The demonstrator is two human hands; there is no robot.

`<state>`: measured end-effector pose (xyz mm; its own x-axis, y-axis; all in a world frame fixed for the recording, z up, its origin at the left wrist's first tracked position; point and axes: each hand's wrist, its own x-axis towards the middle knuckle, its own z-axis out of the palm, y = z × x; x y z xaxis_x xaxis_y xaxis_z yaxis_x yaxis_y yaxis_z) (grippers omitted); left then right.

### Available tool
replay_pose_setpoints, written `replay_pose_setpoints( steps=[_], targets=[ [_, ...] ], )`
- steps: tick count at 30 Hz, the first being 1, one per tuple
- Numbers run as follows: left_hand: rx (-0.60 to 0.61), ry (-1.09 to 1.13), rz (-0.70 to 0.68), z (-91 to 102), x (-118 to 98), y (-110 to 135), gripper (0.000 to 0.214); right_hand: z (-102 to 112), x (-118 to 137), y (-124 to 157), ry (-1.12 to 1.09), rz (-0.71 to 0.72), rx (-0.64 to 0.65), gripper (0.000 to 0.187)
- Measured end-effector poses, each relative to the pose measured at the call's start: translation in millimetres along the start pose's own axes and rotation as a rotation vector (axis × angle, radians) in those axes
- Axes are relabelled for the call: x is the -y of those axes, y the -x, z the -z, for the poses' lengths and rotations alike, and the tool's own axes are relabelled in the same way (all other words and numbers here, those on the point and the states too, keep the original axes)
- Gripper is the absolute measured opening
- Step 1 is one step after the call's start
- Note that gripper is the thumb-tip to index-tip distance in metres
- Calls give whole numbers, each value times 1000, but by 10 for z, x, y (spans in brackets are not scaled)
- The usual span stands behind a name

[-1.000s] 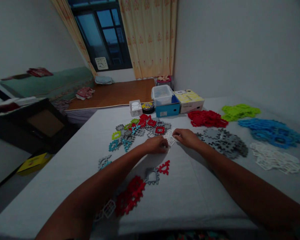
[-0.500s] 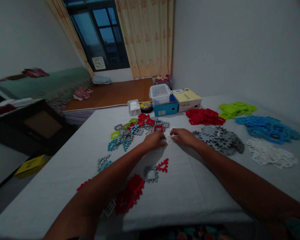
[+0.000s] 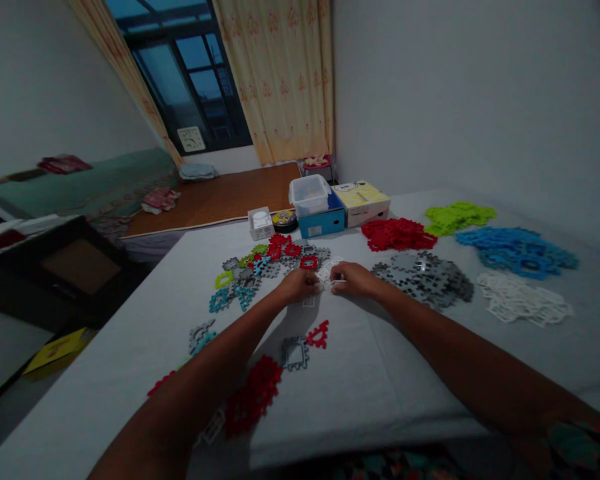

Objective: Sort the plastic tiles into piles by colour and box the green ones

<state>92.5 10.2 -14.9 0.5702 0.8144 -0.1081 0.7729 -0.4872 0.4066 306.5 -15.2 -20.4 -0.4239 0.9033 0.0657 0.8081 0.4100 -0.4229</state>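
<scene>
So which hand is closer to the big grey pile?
Right. The right hand is just left of the grey pile; the left hand is farther left, with white pieces between the two hands.

Right hand [image 3: 354, 279] at white pieces [image 3: 327, 274]

From the central white pieces [image 3: 325, 272], a red pile [image 3: 399, 235] and lime-green pile [image 3: 459, 218] are showing at two o'clock; blue pile [image 3: 515, 249], grey pile [image 3: 423, 280], white pile [image 3: 523, 298] at three; a pale-yellow curtain [image 3: 280, 87] is bearing reddish motifs at twelve.
</scene>
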Motion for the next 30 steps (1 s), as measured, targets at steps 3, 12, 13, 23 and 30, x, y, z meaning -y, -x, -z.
replay_pose_setpoints(
  steps=[3, 12, 13, 23, 30],
  targets=[
    [10, 54, -42, 50, -28, 20, 24, 65, 10, 39, -86, 37, -5, 19],
    [12, 112, -18, 201, -57, 34, 33, 773, -113, 769, 25, 6, -94, 21],
    [33, 125, -23, 225, -24, 48, 33, 897, -258, 936, 33, -35, -144, 20],
    [352, 203, -61, 486, 45, 168, 35, 1171, -1815, 2248, 277, -596, -286, 24],
    [489, 169, -72, 675, -32, 362, 26, 1157, -1356, 1782, 308, -448, -454, 26]
  ],
)
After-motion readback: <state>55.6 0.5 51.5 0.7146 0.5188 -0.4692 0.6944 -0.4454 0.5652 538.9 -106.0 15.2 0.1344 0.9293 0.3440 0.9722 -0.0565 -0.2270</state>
